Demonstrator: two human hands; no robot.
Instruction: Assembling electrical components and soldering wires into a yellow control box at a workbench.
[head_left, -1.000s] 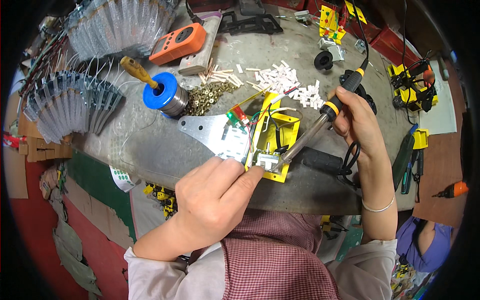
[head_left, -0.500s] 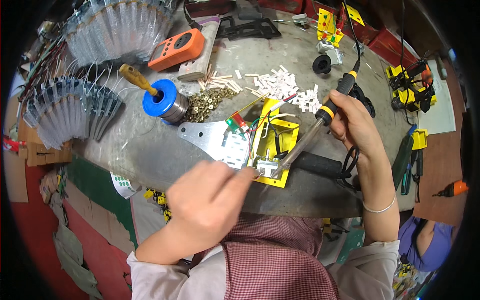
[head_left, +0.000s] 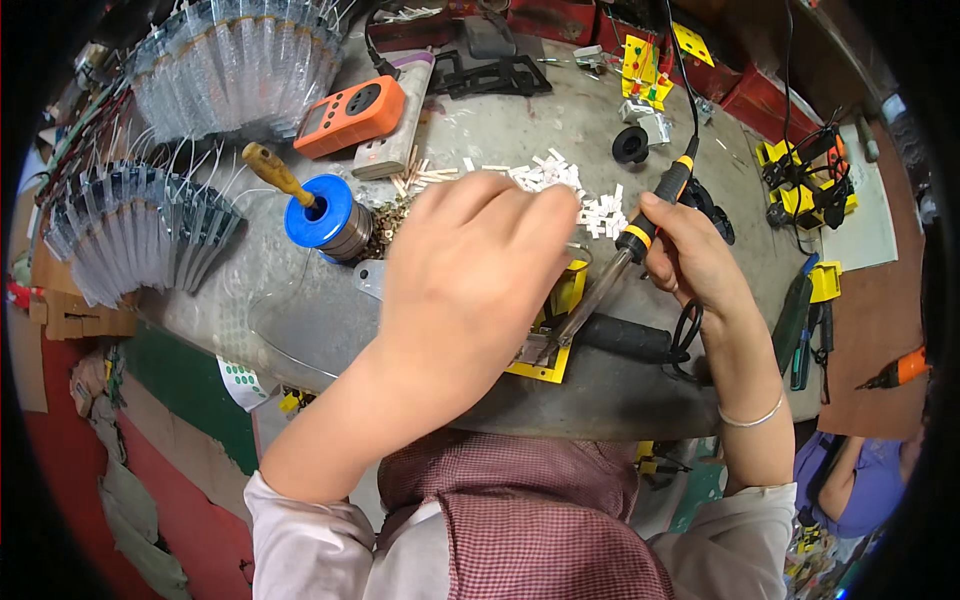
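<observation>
A black-and-orange soldering iron (head_left: 665,185) is gripped in my right hand (head_left: 690,245). Its metal shaft slants down over a yellow housing (head_left: 543,372), the tip close to a metal part (head_left: 533,350) at the near end. My left hand (head_left: 475,270) is raised over the same housing, hiding most of it and the wires inside. Its fingers are curled together near the housing's far end; what they pinch cannot be made out. Only a corner of the perforated metal plate (head_left: 369,278) shows beside that hand.
A blue solder spool (head_left: 325,228) with a wooden-handled tool (head_left: 275,170) stands to the left. White ceramic pieces (head_left: 548,172) lie behind my hands, near an orange meter (head_left: 352,115). A black handle (head_left: 625,338) lies right of the housing; another person's arm (head_left: 843,478) shows far right.
My left hand has lifted from the near end of the housing and moved away from me and right, over its far end. The right hand keeps the iron in nearly the same place.
</observation>
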